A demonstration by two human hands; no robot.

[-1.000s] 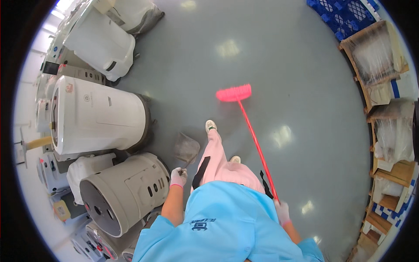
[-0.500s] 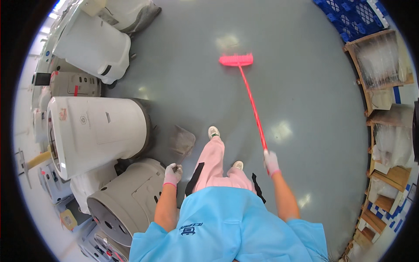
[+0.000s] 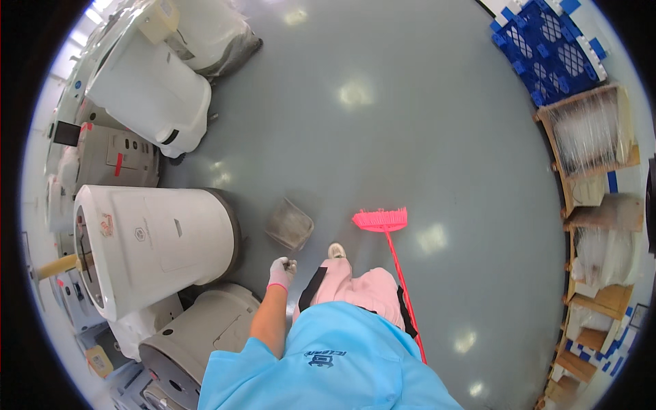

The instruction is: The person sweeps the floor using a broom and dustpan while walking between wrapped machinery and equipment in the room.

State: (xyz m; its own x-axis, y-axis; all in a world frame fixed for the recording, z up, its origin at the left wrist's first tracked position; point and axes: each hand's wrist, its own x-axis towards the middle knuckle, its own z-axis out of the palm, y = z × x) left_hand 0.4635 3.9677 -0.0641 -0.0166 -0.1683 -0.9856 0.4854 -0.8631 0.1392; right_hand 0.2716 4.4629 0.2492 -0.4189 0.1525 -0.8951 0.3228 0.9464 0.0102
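My left hand [image 3: 281, 272], in a white glove with a pink cuff, is closed at the near end of a greyish, see-through dustpan [image 3: 290, 225]. The grip itself is mostly hidden by the fingers. In front of my feet, a pink broom [image 3: 380, 220] rests its head near the floor with the bristles pointing away from me. Its red handle [image 3: 403, 287] runs back along my right side and disappears beside the blue shirt. My right hand is out of sight.
Large white [image 3: 157, 249] and grey machines [image 3: 205, 321] line the left side, close to my left arm. Along the right stand wrapped goods [image 3: 588, 130] on wooden pallets and a blue plastic pallet [image 3: 547, 51]. The grey floor [image 3: 465, 157] lies between.
The broom head has come back toward me from far ahead. My right hand has left the view. My left hand and the dustpan have shifted slightly right.
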